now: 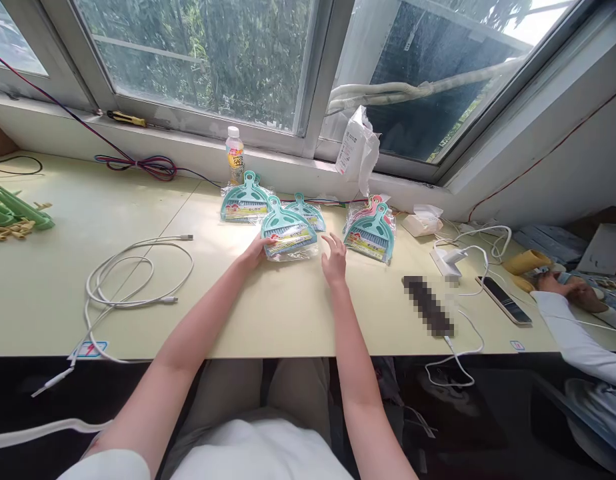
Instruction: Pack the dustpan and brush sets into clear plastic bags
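My left hand (258, 249) grips the left edge of a teal mini dustpan and brush set (288, 233) in clear plastic wrap, tilted up above the table. My right hand (334, 257) is just off the right edge of that set, fingers apart and holding nothing. Behind it another teal set (308, 212) is partly hidden. Further left, teal packs (245, 200) lie overlapped near the wall. To the right of my right hand, a teal set (372, 237) rests over a pink one (375, 201).
A drink bottle (235, 155) stands by the wall. Coiled white cable (138, 267) and green plastic parts (18, 208) lie left. On the right are a power strip (445, 263), a phone (505, 301), and another person's hands (563, 287). A crumpled white bag (358, 150) sits on the sill.
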### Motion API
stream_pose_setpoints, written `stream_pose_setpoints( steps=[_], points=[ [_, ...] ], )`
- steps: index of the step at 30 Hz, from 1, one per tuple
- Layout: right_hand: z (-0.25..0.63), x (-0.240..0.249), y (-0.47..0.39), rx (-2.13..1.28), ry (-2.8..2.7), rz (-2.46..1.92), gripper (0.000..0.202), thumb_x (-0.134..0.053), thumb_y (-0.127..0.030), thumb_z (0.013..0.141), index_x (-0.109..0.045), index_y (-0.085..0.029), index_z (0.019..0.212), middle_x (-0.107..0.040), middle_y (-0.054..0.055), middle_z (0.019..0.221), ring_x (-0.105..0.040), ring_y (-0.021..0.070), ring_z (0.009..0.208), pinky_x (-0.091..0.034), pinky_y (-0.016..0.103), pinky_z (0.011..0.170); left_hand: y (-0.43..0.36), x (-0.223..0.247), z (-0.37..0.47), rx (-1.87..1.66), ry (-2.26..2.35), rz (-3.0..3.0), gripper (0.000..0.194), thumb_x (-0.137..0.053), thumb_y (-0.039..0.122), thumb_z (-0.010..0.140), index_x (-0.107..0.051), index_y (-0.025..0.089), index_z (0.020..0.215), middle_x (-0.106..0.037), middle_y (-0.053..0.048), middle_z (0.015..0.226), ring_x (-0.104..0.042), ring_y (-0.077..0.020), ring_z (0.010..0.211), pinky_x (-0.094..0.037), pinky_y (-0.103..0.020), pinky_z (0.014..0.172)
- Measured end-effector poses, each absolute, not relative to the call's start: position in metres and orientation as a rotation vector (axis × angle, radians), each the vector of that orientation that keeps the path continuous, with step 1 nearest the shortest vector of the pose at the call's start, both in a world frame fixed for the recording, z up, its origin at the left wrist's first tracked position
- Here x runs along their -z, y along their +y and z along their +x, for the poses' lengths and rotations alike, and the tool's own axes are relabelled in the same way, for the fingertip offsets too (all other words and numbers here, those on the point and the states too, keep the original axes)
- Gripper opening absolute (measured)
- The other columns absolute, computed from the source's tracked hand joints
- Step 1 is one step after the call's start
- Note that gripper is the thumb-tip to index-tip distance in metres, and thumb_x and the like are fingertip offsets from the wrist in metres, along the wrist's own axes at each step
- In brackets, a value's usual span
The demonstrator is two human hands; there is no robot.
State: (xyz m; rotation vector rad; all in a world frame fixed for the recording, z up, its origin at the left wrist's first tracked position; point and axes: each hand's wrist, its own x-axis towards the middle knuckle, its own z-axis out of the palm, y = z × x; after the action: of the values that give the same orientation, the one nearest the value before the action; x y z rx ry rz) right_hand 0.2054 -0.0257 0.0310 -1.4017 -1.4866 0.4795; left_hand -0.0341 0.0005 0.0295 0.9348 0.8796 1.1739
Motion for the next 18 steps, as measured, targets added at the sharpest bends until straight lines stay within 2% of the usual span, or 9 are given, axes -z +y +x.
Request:
stream_pose_setpoints(
  steps=[2, 3, 5, 7, 10, 15, 18],
  points=[
    [0.206, -0.031, -0.028, -0.301, -1.724, -1.331, 0.043, -0.063, -0.010, 0.080, -0.068, -0.029, 0.119, -0.050, 0.003, 0.148, -0.033, 0.0242, 0.146, -0.032, 0.046, 0.119, 0.000, -0.032, -0.039, -1.093, 0.869, 0.913, 0.066, -0.069, 0.019, 0.068, -0.052, 0.016, 0.132, -0.071, -0.013, 0.111, -0.071, -0.0258, 0.088, -0.062, -0.037, 0.069],
    [0.205, -0.031, -0.028, -0.266, -1.782, -1.293, 0.042, -0.064, -0.010, 0.080, -0.070, -0.030, 0.117, -0.050, 0.002, 0.148, -0.031, 0.0239, 0.147, -0.029, 0.046, 0.120, 0.000, -0.033, -0.039, -1.058, 0.874, 0.902, 0.063, -0.068, 0.019, 0.069, -0.054, 0.015, 0.130, -0.071, -0.013, 0.110, -0.071, -0.0265, 0.088, -0.062, -0.037, 0.070],
    [0.204, -0.031, -0.028, -0.248, -1.776, -1.232, 0.028, -0.064, -0.014, 0.084, -0.074, -0.030, 0.105, -0.058, 0.002, 0.140, -0.039, 0.0239, 0.141, -0.032, 0.046, 0.117, -0.001, -0.034, -0.039, -1.016, 0.895, 0.869, 0.057, -0.067, 0.017, 0.070, -0.056, 0.013, 0.126, -0.072, -0.014, 0.105, -0.071, -0.0274, 0.091, -0.062, -0.037, 0.072],
    [0.204, -0.032, -0.027, -0.280, -1.703, -1.202, 0.017, -0.064, -0.021, 0.088, -0.077, -0.030, 0.092, -0.067, 0.003, 0.123, -0.051, 0.0240, 0.126, -0.037, 0.045, 0.112, -0.001, -0.034, -0.039, -0.982, 0.904, 0.831, 0.051, -0.066, 0.016, 0.071, -0.059, 0.011, 0.121, -0.073, -0.014, 0.099, -0.072, -0.0271, 0.090, -0.062, -0.037, 0.076],
    [0.205, -0.033, -0.025, -0.333, -1.611, -1.191, 0.011, -0.067, -0.028, 0.087, -0.077, -0.030, 0.084, -0.072, 0.003, 0.109, -0.057, 0.0242, 0.113, -0.041, 0.044, 0.105, -0.001, -0.034, -0.040, -0.898, 0.886, 0.845, 0.045, -0.068, 0.017, 0.072, -0.060, 0.012, 0.117, -0.072, -0.013, 0.095, -0.072, -0.0254, 0.085, -0.062, -0.037, 0.074],
    [0.200, -0.026, -0.022, -0.303, -1.494, -1.203, 0.011, -0.067, -0.030, 0.084, -0.076, -0.026, 0.081, -0.066, 0.006, 0.120, -0.054, 0.0266, 0.117, -0.041, 0.047, 0.105, -0.007, -0.037, -0.040, -0.782, 0.798, 1.003, 0.048, -0.074, 0.025, 0.075, -0.055, 0.015, 0.117, -0.072, -0.012, 0.097, -0.072, -0.0223, 0.075, -0.061, -0.032, 0.059],
    [0.192, -0.013, -0.016, -0.325, -1.380, -1.190, 0.021, -0.058, -0.025, 0.085, -0.075, -0.025, 0.098, -0.059, 0.010, 0.129, -0.056, 0.0257, 0.118, -0.043, 0.047, 0.106, -0.010, -0.039, -0.039, -0.685, 0.793, 1.079, 0.060, -0.075, 0.028, 0.074, -0.049, 0.018, 0.127, -0.072, -0.008, 0.088, -0.069, -0.0187, 0.058, -0.058, -0.030, 0.051]
  ],
)
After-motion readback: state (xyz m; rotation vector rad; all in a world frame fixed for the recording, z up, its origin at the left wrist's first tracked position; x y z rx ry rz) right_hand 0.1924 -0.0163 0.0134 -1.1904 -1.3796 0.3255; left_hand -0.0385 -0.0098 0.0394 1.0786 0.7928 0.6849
